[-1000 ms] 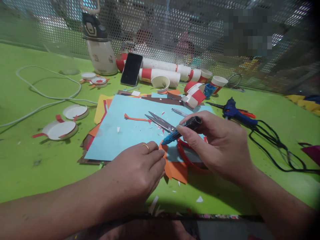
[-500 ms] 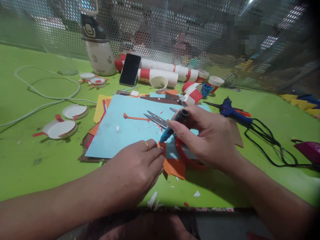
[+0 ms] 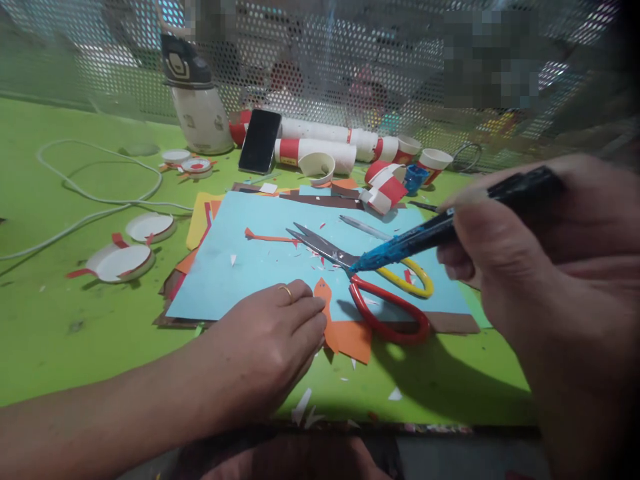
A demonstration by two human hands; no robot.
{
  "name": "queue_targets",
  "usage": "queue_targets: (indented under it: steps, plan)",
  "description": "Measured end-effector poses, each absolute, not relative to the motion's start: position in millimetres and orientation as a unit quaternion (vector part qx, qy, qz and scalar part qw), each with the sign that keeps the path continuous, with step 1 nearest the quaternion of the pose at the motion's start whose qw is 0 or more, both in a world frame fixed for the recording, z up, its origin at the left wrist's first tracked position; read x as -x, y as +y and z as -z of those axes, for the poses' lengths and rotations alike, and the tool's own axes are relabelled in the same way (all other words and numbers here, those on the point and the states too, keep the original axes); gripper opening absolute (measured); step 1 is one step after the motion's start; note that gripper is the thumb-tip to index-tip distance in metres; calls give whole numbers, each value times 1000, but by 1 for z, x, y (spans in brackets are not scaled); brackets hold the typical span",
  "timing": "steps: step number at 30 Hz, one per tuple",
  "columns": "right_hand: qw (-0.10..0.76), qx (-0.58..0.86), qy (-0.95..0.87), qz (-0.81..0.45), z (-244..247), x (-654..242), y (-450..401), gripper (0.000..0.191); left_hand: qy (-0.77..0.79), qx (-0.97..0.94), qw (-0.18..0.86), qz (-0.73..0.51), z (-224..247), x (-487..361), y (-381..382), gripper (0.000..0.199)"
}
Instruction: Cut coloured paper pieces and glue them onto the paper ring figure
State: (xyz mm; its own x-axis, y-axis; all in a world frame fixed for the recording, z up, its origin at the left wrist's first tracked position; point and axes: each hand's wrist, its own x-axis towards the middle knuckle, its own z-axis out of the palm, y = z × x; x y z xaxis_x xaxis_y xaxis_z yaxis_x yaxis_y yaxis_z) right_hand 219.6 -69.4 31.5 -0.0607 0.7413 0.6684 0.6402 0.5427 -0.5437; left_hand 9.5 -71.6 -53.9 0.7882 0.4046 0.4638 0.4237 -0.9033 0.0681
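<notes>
Two bare hands are in my head view. The right hand [image 3: 540,287] is closed on a long, round, blue-and-black marker pen [image 3: 420,233], with the thumb along the barrel. The blue end points leftward and down from this grip. From here it overlaps the pivot of the large metal scissors [image 3: 330,249] with one red and one yellow handle; if it touches them or only hangs above, I cannot tell.

The left hand [image 3: 280,333] lies with its fingers bent and close together at the left edge of a small, narrow, orange paper cut-out [image 3: 324,293], just right of its fingertips. The tips are partly hidden, so I cannot tell if they pinch the paper or only press it. Beyond these fingers, the far end of the cut-out is free and shows small dark marks. Under this end lies a light blue rectangular paper sheet [image 3: 220,267].

To work well here, I judge that the left fingers should press flat and leave the marked end free, so the thin paper does not turn. For a fine mark, I would hold the pen nearer its blue end, almost upright, and pass around the scissors. White, pointed paper scraps [image 3: 301,405], on the near side of the left hand, are better kept from under the cut-out.
</notes>
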Motion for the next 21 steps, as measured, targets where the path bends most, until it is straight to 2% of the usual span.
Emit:
queue_targets:
  steps: [4, 14, 21]
  plan:
    - [465, 510, -723, -8, -24, -217, -66, 22, -225, 941, 13, 251, 57, -9, -71, 12]
    - [416, 447, -791, -39, -7, -209, -54, 11, -214, 940, 15, 263, 55, -10, -70, 14]
    - [400, 447, -799, -41, -2, -207, -50, 11, -219, 944, 25, 247, 58, -8, -70, 14]
